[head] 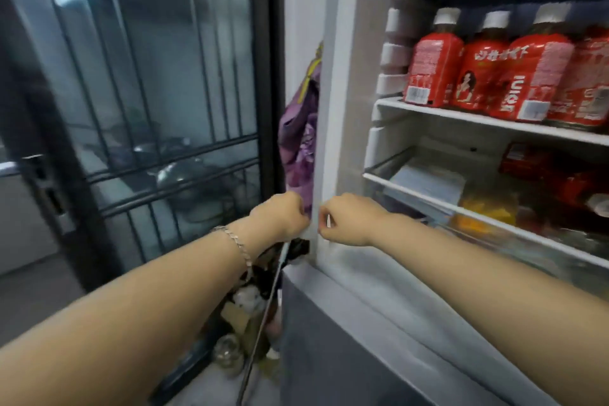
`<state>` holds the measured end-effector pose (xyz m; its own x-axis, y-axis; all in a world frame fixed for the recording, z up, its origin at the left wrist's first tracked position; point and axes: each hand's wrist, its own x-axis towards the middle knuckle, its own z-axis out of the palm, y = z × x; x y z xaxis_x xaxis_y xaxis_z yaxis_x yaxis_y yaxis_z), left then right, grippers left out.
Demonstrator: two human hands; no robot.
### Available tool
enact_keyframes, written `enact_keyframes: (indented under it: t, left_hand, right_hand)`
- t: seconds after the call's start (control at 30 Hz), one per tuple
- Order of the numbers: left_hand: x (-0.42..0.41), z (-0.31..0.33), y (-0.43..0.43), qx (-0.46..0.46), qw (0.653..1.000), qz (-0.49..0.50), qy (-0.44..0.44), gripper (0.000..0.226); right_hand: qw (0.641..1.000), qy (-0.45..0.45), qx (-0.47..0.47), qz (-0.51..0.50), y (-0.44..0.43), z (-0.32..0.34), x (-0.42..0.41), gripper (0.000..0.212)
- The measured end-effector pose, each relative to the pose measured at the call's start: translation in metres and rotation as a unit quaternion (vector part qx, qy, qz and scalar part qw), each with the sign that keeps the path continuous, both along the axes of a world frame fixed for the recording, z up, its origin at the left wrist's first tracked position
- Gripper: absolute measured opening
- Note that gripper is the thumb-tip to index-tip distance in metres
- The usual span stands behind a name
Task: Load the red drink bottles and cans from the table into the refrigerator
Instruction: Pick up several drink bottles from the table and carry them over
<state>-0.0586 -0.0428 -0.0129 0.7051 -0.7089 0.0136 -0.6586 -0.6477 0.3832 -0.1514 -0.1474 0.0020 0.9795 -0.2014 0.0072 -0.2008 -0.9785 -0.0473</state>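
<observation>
Both fists are curled at the fridge [333,109] edge: left hand [280,216], right hand [349,219] (grip unclear); red bottles [487,66] stand inside.

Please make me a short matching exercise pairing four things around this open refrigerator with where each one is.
Things:
1. red bottles
2. purple cloth
3. bracelet
4. left hand

Places:
A. on the left wrist
B. at the fridge's left edge
C. upright on a fridge shelf
D. hanging left of the fridge

Pairs: 1-C, 2-D, 3-A, 4-B
</observation>
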Motion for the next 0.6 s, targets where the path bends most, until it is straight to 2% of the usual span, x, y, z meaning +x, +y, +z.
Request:
enact_keyframes:
  t: [0.07, 0.1, 0.17, 0.27, 0.3, 0.5, 0.6]
  left_hand:
    - [0.0, -0.006, 0.044, 0.018, 0.998, 0.061, 0.012, 0.018]
    - [-0.003, -0.011, 0.093, 0.028, 0.993, 0.111, 0.022, 0.017]
    - [-0.006, -0.017, 0.126, 0.033, 0.989, 0.143, 0.029, 0.014]
    - [-0.021, -0.025, 0.215, 0.043, 0.973, 0.227, 0.032, 0.017]
    - [-0.035, -0.028, 0.258, 0.046, 0.958, 0.279, 0.039, 0.015]
    - [-0.111, -0.05, 0.424, 0.039, 0.889, 0.453, 0.05, 0.013]
    - [-0.176, -0.06, 0.515, 0.044, 0.839, 0.54, 0.057, 0.013]
  right_hand:
    - [0.998, 0.032, -0.008, 0.061, 0.035, -0.007, 0.009, 0.012]
    - [0.992, 0.053, -0.008, 0.119, 0.075, -0.014, 0.02, 0.01]
    - [0.984, 0.073, -0.011, 0.161, 0.105, -0.024, 0.028, 0.008]
    - [0.966, 0.085, -0.013, 0.246, 0.185, -0.032, 0.04, 0.015]
    - [0.954, 0.083, -0.012, 0.288, 0.225, -0.037, 0.043, 0.018]
    - [0.911, 0.077, -0.015, 0.405, 0.389, -0.056, 0.019, 0.022]
    - [0.871, 0.091, -0.028, 0.481, 0.484, -0.067, -0.018, 0.024]
